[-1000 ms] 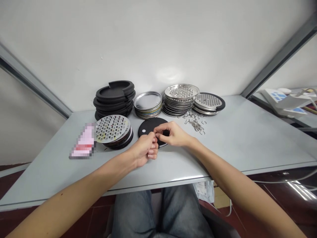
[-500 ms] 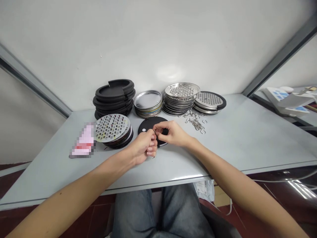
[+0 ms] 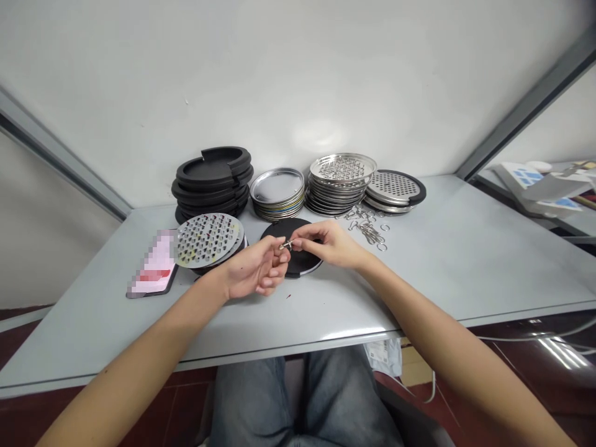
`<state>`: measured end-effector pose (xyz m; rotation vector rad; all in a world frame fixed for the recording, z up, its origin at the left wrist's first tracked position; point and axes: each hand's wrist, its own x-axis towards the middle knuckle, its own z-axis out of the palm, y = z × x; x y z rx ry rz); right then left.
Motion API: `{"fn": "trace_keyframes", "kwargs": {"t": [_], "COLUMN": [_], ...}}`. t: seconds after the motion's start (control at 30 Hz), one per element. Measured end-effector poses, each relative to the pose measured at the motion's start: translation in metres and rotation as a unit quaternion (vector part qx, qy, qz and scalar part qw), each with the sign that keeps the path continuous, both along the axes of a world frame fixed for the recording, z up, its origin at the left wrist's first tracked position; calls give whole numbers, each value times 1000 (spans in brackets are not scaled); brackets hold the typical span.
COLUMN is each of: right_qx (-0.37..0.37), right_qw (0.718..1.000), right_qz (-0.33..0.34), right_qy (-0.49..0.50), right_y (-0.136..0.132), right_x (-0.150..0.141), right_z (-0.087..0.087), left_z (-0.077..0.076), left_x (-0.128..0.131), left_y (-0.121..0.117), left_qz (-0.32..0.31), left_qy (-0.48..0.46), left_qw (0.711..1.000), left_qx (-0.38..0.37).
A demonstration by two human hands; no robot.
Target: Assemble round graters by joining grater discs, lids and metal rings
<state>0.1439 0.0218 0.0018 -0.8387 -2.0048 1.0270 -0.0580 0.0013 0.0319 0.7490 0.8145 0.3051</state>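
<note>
Above a round black disc (image 3: pixel 305 264), my left hand (image 3: pixel 258 267) and my right hand (image 3: pixel 333 242) meet at the fingertips. A small silvery metal clasp (image 3: pixel 285 245) is pinched between them, its shape partly covered by the fingers. My left thumb and forefinger grip its left end, while the other left fingers are loosely curled with the palm turned up. On the clasp's right end my right thumb and forefinger are closed. Right of my right hand lies a loose pile of metal clasps and rings (image 3: pixel 367 230).
Left of the hands stands a stack of perforated grater discs (image 3: pixel 207 241), beside a phone (image 3: pixel 156 273). Along the wall are stacked black rims (image 3: pixel 212 180), plain metal discs (image 3: pixel 277 186), metal grater plates (image 3: pixel 342 171) and black-rimmed grater plates (image 3: pixel 395 189).
My left hand has rolled palm-up and shifted slightly left, its fingers loosening. The metal clasp now shows between both hands' fingertips. My right hand has barely moved.
</note>
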Motion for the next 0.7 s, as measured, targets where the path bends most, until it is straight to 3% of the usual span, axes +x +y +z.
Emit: {"fn": "trace_keyframes", "kwargs": {"t": [0.07,0.13,0.2,0.3,0.53,0.63,0.7], "right_qx": [0,-19,-47,-61,-66,-70,-72], "right_qw": [999,996,991,986,984,985,986], "right_qz": [-40,-79,-104,-118,-104,-96,-93], "right_qy": [9,39,74,103,126,123,116], "right_y": [2,5,7,9,5,3,3], "right_x": [2,5,7,9,10,9,8], "right_z": [1,1,2,2,7,7,6], "left_z": [-4,-10,-16,-25,-33,-34,-32], "left_x": [1,5,12,20,20,17,16], "left_y": [3,5,4,2,2,2,2], "left_qz": [35,124,194,199,181,171,133], "left_qy": [32,88,142,192,218,252,294], "left_qw": [994,955,876,764,599,549,520], "left_qx": [96,254,419,583,749,778,791]}}
